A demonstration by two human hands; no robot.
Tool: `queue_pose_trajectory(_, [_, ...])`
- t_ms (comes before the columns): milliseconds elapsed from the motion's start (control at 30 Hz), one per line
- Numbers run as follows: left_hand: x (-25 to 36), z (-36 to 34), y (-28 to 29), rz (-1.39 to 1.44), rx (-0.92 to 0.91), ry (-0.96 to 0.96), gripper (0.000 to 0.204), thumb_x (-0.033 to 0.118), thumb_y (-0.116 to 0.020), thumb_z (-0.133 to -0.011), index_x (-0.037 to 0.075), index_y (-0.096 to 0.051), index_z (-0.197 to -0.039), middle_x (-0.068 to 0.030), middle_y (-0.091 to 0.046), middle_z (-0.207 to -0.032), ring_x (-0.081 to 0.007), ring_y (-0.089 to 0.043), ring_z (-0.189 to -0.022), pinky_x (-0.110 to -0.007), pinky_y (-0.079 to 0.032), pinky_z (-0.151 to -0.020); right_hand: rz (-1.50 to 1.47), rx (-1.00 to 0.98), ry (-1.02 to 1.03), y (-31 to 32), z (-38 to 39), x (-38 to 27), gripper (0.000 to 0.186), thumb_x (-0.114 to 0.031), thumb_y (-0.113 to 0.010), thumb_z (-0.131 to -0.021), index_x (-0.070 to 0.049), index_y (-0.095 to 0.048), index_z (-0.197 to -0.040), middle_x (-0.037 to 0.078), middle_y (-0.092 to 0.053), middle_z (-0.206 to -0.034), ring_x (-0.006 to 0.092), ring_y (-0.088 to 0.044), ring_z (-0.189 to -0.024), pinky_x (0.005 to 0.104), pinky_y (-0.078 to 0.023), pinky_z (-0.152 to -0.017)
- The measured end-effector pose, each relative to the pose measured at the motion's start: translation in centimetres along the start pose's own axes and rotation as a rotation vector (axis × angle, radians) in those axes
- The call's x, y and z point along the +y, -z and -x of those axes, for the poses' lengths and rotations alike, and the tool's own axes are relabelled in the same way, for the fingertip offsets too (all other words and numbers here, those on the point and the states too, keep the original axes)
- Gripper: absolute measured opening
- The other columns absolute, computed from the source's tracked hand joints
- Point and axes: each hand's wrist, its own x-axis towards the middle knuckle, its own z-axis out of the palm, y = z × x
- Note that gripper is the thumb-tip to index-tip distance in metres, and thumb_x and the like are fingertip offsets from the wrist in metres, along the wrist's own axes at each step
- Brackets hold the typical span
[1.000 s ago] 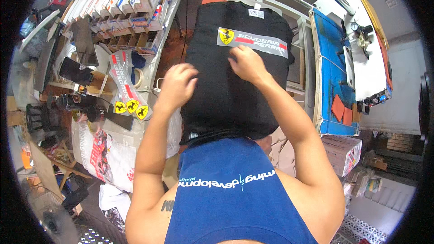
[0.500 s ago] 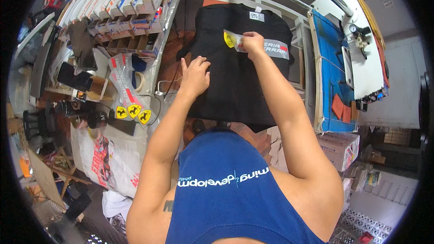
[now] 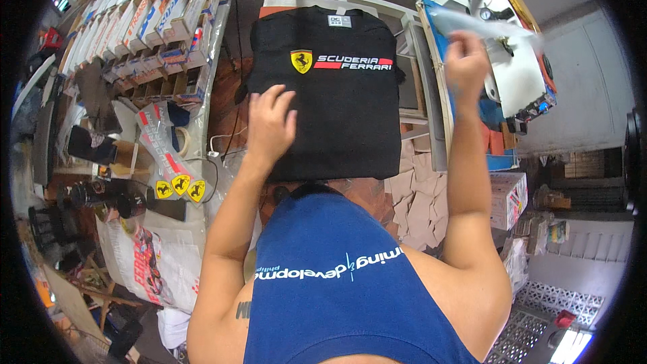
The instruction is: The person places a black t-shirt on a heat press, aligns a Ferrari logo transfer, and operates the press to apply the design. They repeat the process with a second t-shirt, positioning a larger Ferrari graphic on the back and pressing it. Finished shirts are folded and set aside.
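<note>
A black T-shirt (image 3: 337,121) lies spread out in front of me. On its chest sit a yellow shield with a black horse (image 3: 301,61) and, beside it, white lettering with red bars (image 3: 354,63). My left hand (image 3: 271,125) rests at the shirt's left side, fingers stretched out, holding nothing. Off to the right of the shirt, my right hand (image 3: 466,67) is raised and pinches a see-through carrier film (image 3: 482,25), smeared by motion. A white label (image 3: 339,21) shows at the shirt's collar.
Several transfer films with yellow shields (image 3: 180,184) hang over the left table, near a tape roll (image 3: 180,140) and a dark phone (image 3: 91,145). Cartons of rolls (image 3: 155,13) stand at the far left. On the right are a blue-covered panel (image 3: 438,44) and a white machine (image 3: 522,84).
My right hand has peeled the film off the shirt and carried it up and to the right. The shield and lettering now show bare on the fabric. My left hand stays by the shirt's left side.
</note>
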Motion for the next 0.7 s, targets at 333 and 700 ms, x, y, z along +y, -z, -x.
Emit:
queue_pose_trajectory(333, [-1.9, 20.9, 1.9, 0.803, 0.039, 0.94, 0.033, 0.011, -0.056, -0.101, 0.001, -0.06, -0.132, -0.0145, -0.073, -0.096, -0.0231, -0.073, -0.076, -0.035, -0.06, -0.064, -0.725, -0.962, 0.004, -2.3, 15.6, -17.9, 0.021, 0.002, -0.073, -0.086, 0.001, -0.071, -0.107, 0.016, -0.068, -0.117, 0.0238, -0.07, -0.097, 0.0325, -0.057, -0.085])
queue_pose_trajectory(700, [-16.7, 46.4, -11.1, 1.404, 1.97, 1.422, 0.046, 0.012, -0.038, -0.109, 0.012, -0.031, -0.154, -0.0242, -0.042, -0.154, -0.0366, -0.055, -0.13, -0.049, -0.053, -0.105, -0.632, -1.071, 0.043, -3.7, 16.1, -16.2, 0.012, 0.001, -0.071, -0.088, 0.003, -0.07, -0.1, 0.017, -0.07, -0.108, 0.0273, -0.071, -0.099, 0.034, -0.056, -0.087])
